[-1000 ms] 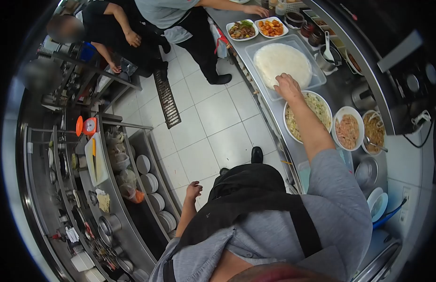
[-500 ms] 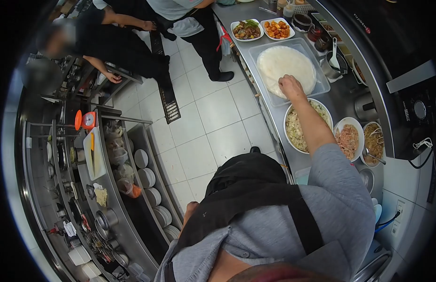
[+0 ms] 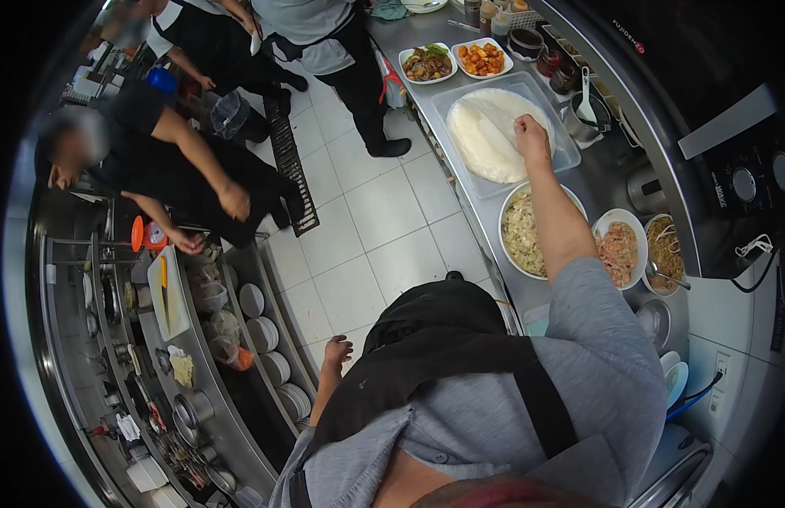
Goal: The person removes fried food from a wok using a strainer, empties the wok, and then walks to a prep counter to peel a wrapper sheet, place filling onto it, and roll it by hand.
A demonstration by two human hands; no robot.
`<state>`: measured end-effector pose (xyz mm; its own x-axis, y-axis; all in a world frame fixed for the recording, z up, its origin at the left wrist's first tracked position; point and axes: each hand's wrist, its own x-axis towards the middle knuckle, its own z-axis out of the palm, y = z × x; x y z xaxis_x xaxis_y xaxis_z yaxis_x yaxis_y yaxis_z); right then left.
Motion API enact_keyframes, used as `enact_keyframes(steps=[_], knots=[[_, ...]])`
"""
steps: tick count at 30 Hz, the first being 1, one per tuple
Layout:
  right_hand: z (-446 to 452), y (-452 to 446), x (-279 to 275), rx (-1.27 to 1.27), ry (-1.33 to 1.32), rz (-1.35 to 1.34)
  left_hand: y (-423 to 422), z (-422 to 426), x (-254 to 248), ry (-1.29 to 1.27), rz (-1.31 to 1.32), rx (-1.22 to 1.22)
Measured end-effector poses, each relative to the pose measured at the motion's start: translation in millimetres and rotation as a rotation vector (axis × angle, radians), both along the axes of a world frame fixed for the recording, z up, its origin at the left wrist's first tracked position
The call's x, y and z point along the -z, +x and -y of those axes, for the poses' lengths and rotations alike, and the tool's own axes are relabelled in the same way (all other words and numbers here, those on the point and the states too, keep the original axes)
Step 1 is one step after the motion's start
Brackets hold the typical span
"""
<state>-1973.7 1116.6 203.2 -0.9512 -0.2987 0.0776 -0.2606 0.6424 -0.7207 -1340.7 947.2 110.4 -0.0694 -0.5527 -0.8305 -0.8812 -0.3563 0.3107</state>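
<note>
My right hand (image 3: 532, 138) is closed in a pinch over a stack of thin, round white sheets (image 3: 481, 144) that look like rice paper. The top sheet appears folded back toward my fingers, which hide its gripped edge. A clear plastic tray (image 3: 572, 154) holds the stack on the steel counter. My forearm passes above a large white bowl of pale chopped filling (image 3: 528, 239). At my left side, away from the counter, hangs my left hand (image 3: 337, 350), fingers apart and holding nothing.
Beside that bowl stand a bowl of pinkish shredded food (image 3: 617, 245) and a bowl of brown filling (image 3: 661, 250) with a spoon. Two filled dishes, meat (image 3: 428, 63) and orange cubes (image 3: 483, 59), sit at the far end. Co-workers stand left, one person (image 3: 198, 152) nearest the shelves.
My right hand has moved slightly right and up, and a fold now shows across the white sheet. My left hand has come further into view. The co-worker at left has come closer.
</note>
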Motion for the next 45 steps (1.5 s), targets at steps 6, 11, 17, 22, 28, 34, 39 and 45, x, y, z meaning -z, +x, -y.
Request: enact_keyframes(steps=[6,11,17,22,28,34,39,45], knots=[[3.6,3.8,12.9,-0.110,-0.021,0.052,9.8,-2.4,-3.7,0.062,-0.020,0.146],[4.5,-1.8,23.1,-0.065,-0.041,0.088,-46.4,4.8,-4.8,-0.099,-0.032,0.397],[7.5,-7.5,24.9,-0.086,-0.046,0.133,-234.5,19.4,-70.6,-0.468,-0.623,0.775],[7.2,-11.8,24.0,-0.049,-0.077,0.139,-399.3,-1.6,-146.0,-0.560,-0.957,0.854],[-4.5,-11.7,8.0,-0.016,-0.151,0.116,-559.4,2.3,-79.7,-0.528,-0.764,0.600],[-11.0,-6.1,11.7,-0.037,-0.125,0.133,-588.4,-19.7,-90.3,-0.216,-0.748,0.373],[5.2,15.9,9.2,-0.218,0.044,-0.163,-581.1,-21.9,-96.4,-0.200,-0.718,0.397],[-0.4,-33.0,26.2,-0.014,-0.025,0.041,-578.2,-10.7,-82.8,-0.474,-0.506,0.678]])
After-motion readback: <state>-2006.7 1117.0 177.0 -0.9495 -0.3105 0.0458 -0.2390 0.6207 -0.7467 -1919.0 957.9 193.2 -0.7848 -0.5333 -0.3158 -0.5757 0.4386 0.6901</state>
